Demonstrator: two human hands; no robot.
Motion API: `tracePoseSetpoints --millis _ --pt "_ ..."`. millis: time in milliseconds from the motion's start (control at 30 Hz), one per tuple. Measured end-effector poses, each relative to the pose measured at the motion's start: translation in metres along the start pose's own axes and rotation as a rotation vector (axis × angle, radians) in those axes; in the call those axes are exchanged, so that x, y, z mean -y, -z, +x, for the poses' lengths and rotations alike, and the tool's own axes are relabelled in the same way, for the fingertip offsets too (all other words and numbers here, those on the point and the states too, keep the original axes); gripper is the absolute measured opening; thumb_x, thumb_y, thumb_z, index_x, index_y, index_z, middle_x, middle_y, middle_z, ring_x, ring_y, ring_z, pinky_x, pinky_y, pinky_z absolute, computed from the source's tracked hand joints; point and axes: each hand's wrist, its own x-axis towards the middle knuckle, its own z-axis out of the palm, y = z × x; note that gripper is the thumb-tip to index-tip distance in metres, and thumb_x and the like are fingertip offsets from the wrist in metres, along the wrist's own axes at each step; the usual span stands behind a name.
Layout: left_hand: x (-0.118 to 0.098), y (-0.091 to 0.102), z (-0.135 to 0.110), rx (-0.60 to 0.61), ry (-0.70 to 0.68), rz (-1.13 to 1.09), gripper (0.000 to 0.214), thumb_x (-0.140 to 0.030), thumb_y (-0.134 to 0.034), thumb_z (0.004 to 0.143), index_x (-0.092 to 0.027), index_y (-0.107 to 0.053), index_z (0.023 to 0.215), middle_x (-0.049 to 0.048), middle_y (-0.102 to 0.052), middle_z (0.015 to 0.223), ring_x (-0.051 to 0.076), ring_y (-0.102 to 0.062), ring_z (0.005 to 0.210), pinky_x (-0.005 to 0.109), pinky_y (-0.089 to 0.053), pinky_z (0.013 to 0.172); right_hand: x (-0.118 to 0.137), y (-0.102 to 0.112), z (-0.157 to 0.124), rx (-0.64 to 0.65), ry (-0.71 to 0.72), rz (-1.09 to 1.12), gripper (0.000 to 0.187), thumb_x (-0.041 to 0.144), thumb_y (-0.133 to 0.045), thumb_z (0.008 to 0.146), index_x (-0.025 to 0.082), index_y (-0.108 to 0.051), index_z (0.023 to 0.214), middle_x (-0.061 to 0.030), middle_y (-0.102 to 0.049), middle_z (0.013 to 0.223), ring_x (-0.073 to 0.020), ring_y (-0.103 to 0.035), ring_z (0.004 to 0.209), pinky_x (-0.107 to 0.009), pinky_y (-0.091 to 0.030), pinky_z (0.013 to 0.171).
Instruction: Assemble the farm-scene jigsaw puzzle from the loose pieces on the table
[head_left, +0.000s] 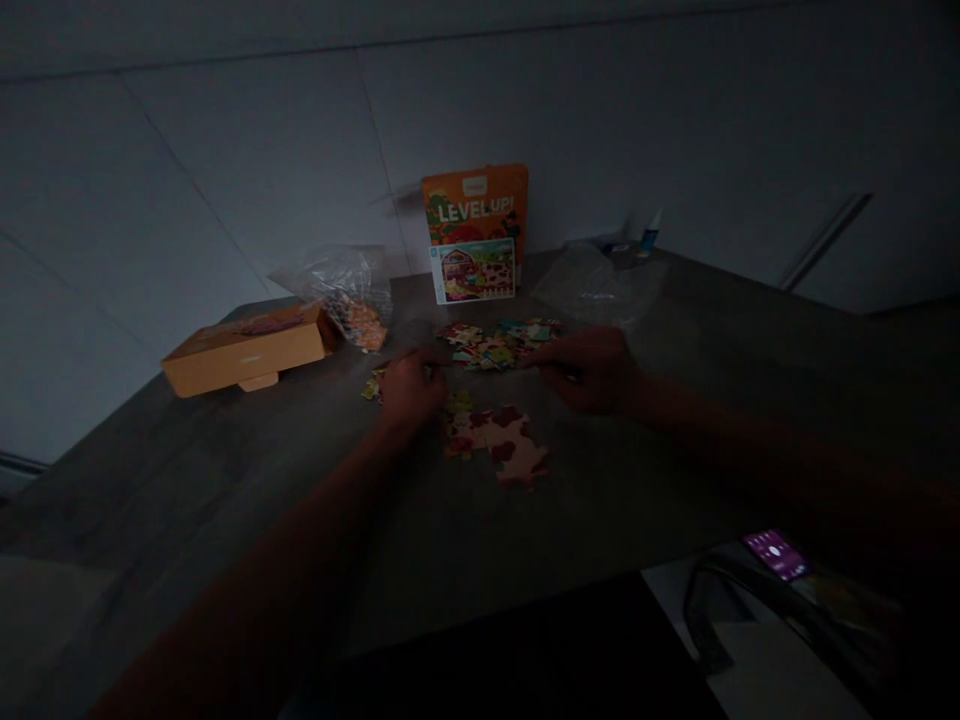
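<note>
Loose jigsaw puzzle pieces [491, 350] lie in a heap in the middle of the dim grey table. My left hand [411, 388] is at the heap's left side, fingers curled together; what they hold, if anything, is hidden. A few pieces [371, 386] show just left of it. From the right, my right hand [589, 370] reaches to the heap's edge, with thumb and forefinger pinched on a puzzle piece [529, 358]. Nearer me lies a joined section of puzzle [514, 445], pink with dark red patches, its left end showing a small figure and some green.
Behind the heap, a picture card [476, 272] leans against an upright orange box [475, 205] reading "LEVEL UP!". An orange open carton [251, 352] and a clear bag with pieces [352, 300] stand left. Rightward are another clear bag [600, 285], a small bottle [651, 232] and, lower, a lit phone [777, 554].
</note>
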Motion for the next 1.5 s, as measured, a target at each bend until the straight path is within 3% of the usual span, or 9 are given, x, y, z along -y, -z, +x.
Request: tracePoseSetpoints --millis 267,400,567,700,800,900,1067,1233,1500 --pt "0.012 0.007 0.0 0.031 0.022 -0.007 0.028 -0.013 -0.052 0.079 -0.017 -0.073 0.097 0.0083 -0.07 0.099 0.024 -0.065 0.09 0.037 -0.05 0.085 0.036 0.0 0.005 0.156 0.289 0.02 0.023 0.016 -0.044 0.087 0.018 -0.067 0.089 0.0018 -0.062 0.062 -0.0098 -0.051 0.05 -0.025 -0.032 0.048" --pt "0.015 0.01 -0.003 0.001 0.029 -0.031 0.027 -0.013 -0.052 0.079 -0.017 -0.073 0.095 0.0079 -0.07 0.101 0.022 -0.065 0.09 0.035 -0.05 0.085 0.04 -0.004 0.011 0.11 0.301 0.024 0.022 0.014 -0.046 0.087 0.013 -0.067 0.087 -0.0012 -0.062 0.061 -0.0108 -0.051 0.049 -0.026 -0.033 0.046" --pt "0.008 0.005 -0.008 -0.003 -0.005 -0.039 0.025 -0.012 -0.054 0.076 -0.018 -0.074 0.09 0.0066 -0.07 0.096 0.023 -0.065 0.092 0.035 -0.05 0.088 0.027 0.002 0.011 0.139 0.148 0.003 0.02 0.015 -0.047 0.086 0.015 -0.067 0.089 -0.0017 -0.066 0.065 -0.0113 -0.057 0.053 -0.023 -0.038 0.049" --pt "0.013 0.002 -0.013 -0.03 -0.032 -0.064 0.028 -0.01 -0.051 0.074 -0.02 -0.073 0.087 0.0068 -0.069 0.099 0.026 -0.059 0.111 0.038 -0.045 0.098 0.009 0.009 0.009 0.134 -0.072 -0.02 0.023 0.015 -0.047 0.086 0.015 -0.069 0.093 -0.0035 -0.07 0.071 -0.0122 -0.06 0.054 -0.023 -0.041 0.052" --pt "0.02 0.003 -0.014 -0.057 -0.012 -0.102 0.029 -0.011 -0.047 0.075 -0.019 -0.072 0.088 0.0083 -0.068 0.103 0.025 -0.062 0.104 0.037 -0.049 0.091 -0.007 0.006 0.007 0.073 -0.317 -0.08 0.021 0.02 -0.051 0.085 0.015 -0.071 0.088 -0.0051 -0.071 0.073 -0.0132 -0.059 0.052 -0.024 -0.041 0.052" --pt "0.024 0.004 -0.01 -0.112 -0.02 -0.122 0.027 -0.013 -0.045 0.076 -0.017 -0.071 0.083 0.0107 -0.068 0.105 0.024 -0.064 0.097 0.036 -0.052 0.084 -0.017 -0.002 0.004 0.129 -0.453 -0.046 0.024 0.021 -0.05 0.084 0.016 -0.072 0.09 -0.0058 -0.072 0.075 -0.0153 -0.063 0.057 -0.025 -0.042 0.054" --pt "0.016 0.009 -0.008 -0.08 -0.081 -0.154 0.024 -0.017 -0.048 0.077 -0.02 -0.071 0.083 0.0052 -0.069 0.094 0.019 -0.065 0.082 0.031 -0.052 0.078 -0.004 -0.009 0.004 0.241 -0.491 -0.028 0.025 0.019 -0.051 0.082 0.016 -0.073 0.093 -0.006 -0.072 0.074 -0.0167 -0.063 0.058 -0.026 -0.041 0.055" --pt "0.008 0.013 -0.009 -0.008 -0.121 -0.149 0.024 -0.016 -0.049 0.078 -0.02 -0.071 0.087 0.0049 -0.067 0.093 0.018 -0.063 0.084 0.031 -0.05 0.08 0.015 -0.007 0.009 0.306 -0.432 0.062 0.023 0.017 -0.052 0.08 0.016 -0.073 0.092 -0.0068 -0.072 0.077 -0.0186 -0.065 0.065 -0.027 -0.044 0.062" --pt "0.014 0.011 -0.006 0.056 -0.081 -0.21 0.02 -0.017 -0.051 0.079 -0.017 -0.07 0.087 0.0044 -0.069 0.086 0.017 -0.063 0.076 0.028 -0.049 0.07 0.012 -0.013 0.009 0.427 -0.491 -0.008 0.023 0.019 -0.053 0.082 0.018 -0.073 0.094 -0.0059 -0.072 0.078 -0.0194 -0.065 0.07 -0.028 -0.042 0.065"
